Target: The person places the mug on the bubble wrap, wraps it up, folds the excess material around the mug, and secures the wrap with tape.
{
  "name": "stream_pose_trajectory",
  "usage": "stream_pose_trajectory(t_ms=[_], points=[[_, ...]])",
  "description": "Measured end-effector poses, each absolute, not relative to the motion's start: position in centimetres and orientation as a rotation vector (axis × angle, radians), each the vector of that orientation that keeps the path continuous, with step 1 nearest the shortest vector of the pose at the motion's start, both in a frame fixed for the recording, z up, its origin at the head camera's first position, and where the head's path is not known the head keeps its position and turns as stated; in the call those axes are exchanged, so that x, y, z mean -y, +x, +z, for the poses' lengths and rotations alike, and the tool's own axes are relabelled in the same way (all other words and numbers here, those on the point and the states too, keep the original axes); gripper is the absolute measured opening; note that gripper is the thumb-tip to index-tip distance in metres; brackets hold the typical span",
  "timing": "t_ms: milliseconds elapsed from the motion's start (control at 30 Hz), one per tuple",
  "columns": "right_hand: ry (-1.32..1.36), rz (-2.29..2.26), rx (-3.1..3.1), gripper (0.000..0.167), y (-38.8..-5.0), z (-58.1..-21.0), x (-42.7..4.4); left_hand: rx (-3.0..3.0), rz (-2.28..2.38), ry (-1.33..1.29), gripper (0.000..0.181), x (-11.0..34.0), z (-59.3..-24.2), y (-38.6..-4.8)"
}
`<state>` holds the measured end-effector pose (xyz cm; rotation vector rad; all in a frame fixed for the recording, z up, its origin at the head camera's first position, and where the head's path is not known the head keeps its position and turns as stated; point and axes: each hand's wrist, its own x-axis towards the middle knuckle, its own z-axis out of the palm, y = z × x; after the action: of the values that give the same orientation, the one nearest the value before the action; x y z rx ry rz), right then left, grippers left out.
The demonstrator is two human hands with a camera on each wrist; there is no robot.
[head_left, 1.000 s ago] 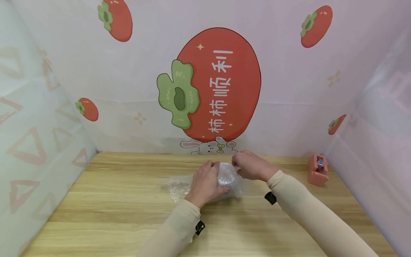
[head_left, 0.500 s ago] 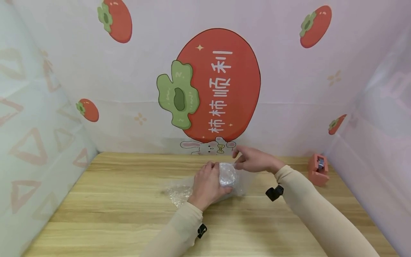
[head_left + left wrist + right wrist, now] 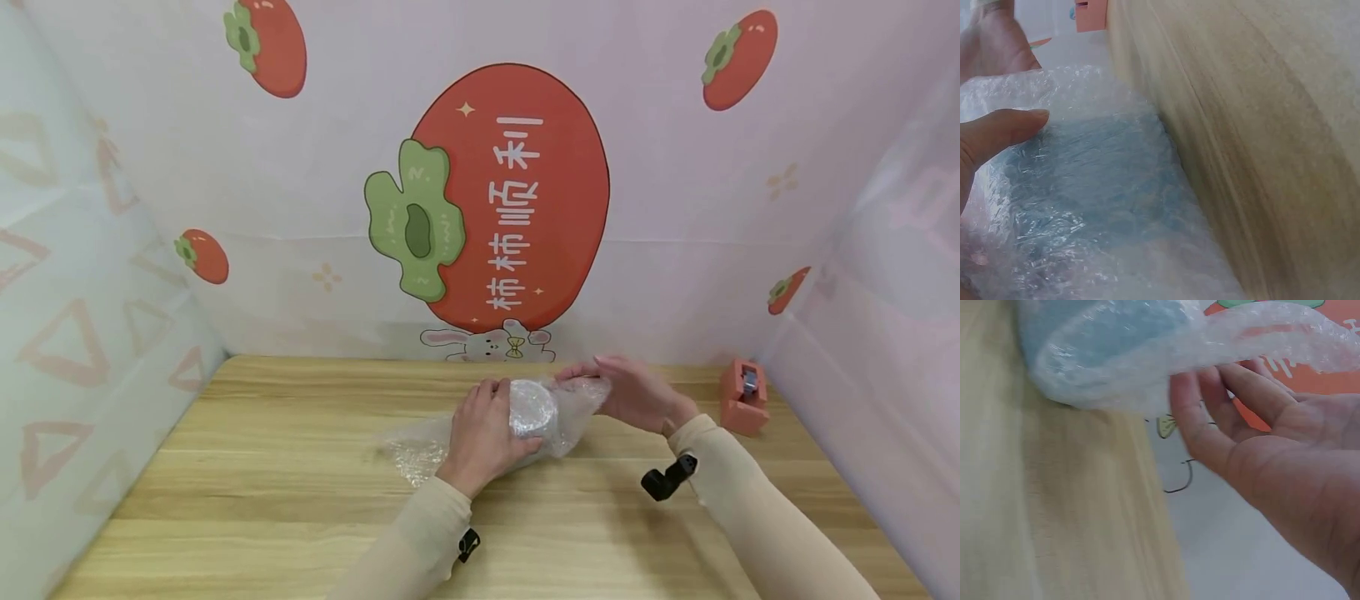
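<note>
A round-topped object in clear bubble wrap (image 3: 533, 408) stands on the wooden table; through the film it looks blue in the left wrist view (image 3: 1110, 169). My left hand (image 3: 483, 437) grips it from the left, thumb across the near side. Loose wrap (image 3: 416, 450) spreads out to the left of that hand. On the right, my right hand (image 3: 637, 396) is behind a raised flap of wrap (image 3: 588, 402), fingers extended and touching the film. The right wrist view shows those fingertips (image 3: 1186, 384) against the flap's underside.
A pink tape dispenser (image 3: 742, 408) stands at the table's right rear. The printed backdrop (image 3: 330, 317) rises along the table's back edge, with cloth walls at both sides. Bare wood (image 3: 262, 500) shows at the front left.
My right hand has moved right from the top of the wrapped object and its fingers have spread. The flap on the right has lifted with it. My left hand has hardly moved.
</note>
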<state>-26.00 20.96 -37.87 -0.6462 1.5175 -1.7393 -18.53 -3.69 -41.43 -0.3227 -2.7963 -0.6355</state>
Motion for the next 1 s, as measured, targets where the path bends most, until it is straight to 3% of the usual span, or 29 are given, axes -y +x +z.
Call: stream_pose_trajectory(t_ms=[67,233,567,833,1000], points=[[-0.689,-1.763,-1.547,0.047,-25.4,-38.6,-20.8,2.778,-0.636,-0.323,0.093,3.6,-41.5,-18.5],[-0.576,-1.713,-1.939,0.056,-24.0,-39.2,-19.0,2.744,-0.622,-0.310,0.091,3.4,-41.6,-18.2],[-0.554,-1.532,-2.414,0.045,-23.2,-39.3,-16.6,2.752,-0.478,-0.291,0.095,2.7,-41.9,-17.4],[-0.615,-1.389,-2.567,0.044,-22.8,-38.9,-16.2,2.853,-0.944,-0.377,0.111,4.0,-40.2,-17.2],[-0.664,-1.316,-2.657,0.045,-22.5,-38.7,-16.1,2.838,-1.258,-0.536,0.097,5.8,-39.1,-17.4]])
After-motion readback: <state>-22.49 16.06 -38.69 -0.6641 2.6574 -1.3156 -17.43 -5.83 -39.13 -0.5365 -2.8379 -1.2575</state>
